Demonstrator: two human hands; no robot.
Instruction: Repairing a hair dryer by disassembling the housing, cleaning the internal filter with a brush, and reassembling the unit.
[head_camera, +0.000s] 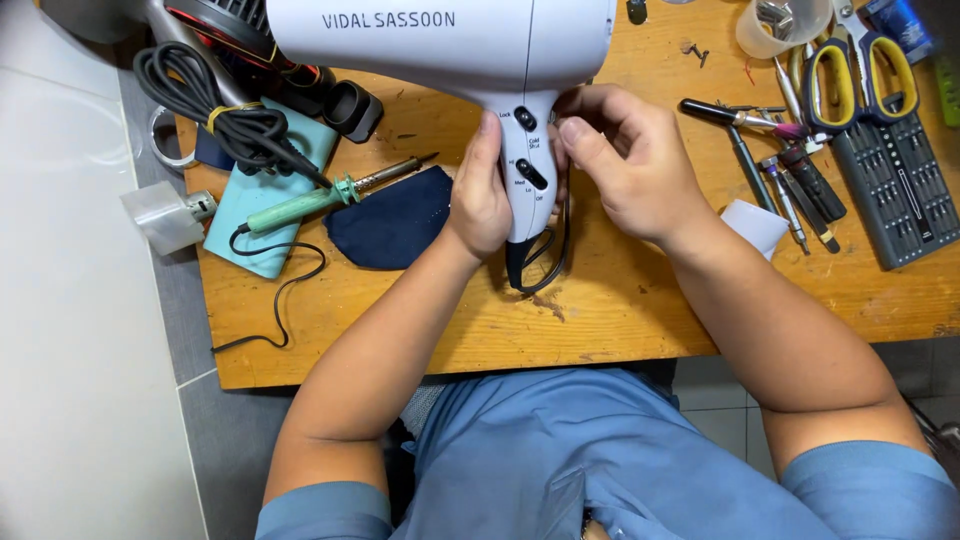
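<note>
Hair dryer (470, 45) held upright over a wooden table (620, 310) by both hands.

The left hand (480, 195) wraps the white handle from the side, fingers closed around it beside the black switches; the right hand (630, 160) grips the other side, thumb pressed near the top of the handle. A soldering iron (320, 198) lies to the left on a teal pad (262, 205), next to a dark cloth (395, 220). Scissors (860, 65) and a bit set (900, 190) lie to the right.

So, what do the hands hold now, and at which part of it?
Both hands hold the white hair dryer by its handle: the left hand on the left side, the right hand on the right.
</note>
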